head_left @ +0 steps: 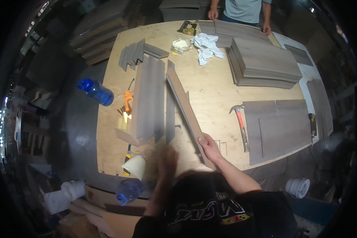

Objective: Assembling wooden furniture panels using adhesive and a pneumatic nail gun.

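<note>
At lower centre, right hand (211,149) is closed round a board (187,111); left hand (168,160) blurred, grip undeterminable; work appears partway, upper-right panels (261,57) stacked, seemingly unused, completion unconfirmed

Just right of the right fingers (204,140) lies a hammer (240,126) with a partly red handle. Well beyond them are a crumpled white cloth (207,45) and a black-and-yellow power tool (189,27); farther still stands a co-worker (244,11) in a light shirt. Left of the fingers are a pale cone-shaped thing (134,167) and, much farther left and beyond, a blue bottle (99,93). A white bucket (297,187) sits far right, on their near side.
</note>
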Available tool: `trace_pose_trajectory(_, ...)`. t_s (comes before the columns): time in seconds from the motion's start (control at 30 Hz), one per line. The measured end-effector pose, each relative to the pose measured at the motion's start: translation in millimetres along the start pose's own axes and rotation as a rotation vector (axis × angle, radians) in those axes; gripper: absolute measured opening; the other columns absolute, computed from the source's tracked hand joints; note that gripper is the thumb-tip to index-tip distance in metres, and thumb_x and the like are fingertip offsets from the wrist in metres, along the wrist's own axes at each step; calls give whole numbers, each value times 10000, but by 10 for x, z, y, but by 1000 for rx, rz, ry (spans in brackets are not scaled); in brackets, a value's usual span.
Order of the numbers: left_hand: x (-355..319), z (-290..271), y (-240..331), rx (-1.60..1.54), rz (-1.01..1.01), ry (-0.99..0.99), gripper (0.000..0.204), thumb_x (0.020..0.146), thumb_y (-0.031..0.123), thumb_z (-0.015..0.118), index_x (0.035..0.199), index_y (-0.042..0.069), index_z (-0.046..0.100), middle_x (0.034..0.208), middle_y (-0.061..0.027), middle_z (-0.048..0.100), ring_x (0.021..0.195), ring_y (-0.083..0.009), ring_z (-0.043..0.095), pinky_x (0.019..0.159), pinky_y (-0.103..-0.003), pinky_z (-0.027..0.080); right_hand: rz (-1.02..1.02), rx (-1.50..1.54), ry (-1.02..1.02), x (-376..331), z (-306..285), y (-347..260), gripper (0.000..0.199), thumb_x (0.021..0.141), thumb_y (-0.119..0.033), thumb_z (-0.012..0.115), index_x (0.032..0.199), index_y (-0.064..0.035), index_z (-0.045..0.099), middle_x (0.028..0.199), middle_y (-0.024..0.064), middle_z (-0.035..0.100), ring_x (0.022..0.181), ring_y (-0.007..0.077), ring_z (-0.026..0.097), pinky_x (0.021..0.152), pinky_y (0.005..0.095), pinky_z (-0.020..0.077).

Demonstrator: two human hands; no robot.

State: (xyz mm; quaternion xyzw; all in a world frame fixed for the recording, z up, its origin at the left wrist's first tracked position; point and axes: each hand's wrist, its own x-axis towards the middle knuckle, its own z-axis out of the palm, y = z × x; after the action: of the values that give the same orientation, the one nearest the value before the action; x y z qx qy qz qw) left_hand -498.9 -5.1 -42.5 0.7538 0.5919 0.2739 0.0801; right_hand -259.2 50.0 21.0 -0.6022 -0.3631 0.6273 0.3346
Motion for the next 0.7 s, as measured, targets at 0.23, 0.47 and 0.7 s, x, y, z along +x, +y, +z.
trace_pose_trajectory(0.23,1169,39,50,208,-267,-153,643,849,273,788,1399,74,521,1270,-192,568,1145,-403,580,901,-471,534,-99,-417,287,-359,-430,1,747,814,-313,824,1436,-37,515,1355,232,578,1308,329,550,1091,416,457)
trace_pose_trajectory(0.47,1703,-205,162,18,-650,-503,743,890,246,723,1511,63,359,1299,-261,577,1186,-426,595,906,-474,551,-175,-834,458,-307,-596,108,777,765,-340,828,1435,-88,525,1195,174,595,1136,361,588,984,453,503)
trace_pose_trajectory(0.7,1428,123,446,33,-562,-279,896,819,374,773,1534,69,325,1292,-268,597,1196,-409,604,988,-514,510,-146,-835,441,-207,-559,149,742,765,-362,815,1419,-148,536,1163,169,592,1119,362,590,939,473,520)
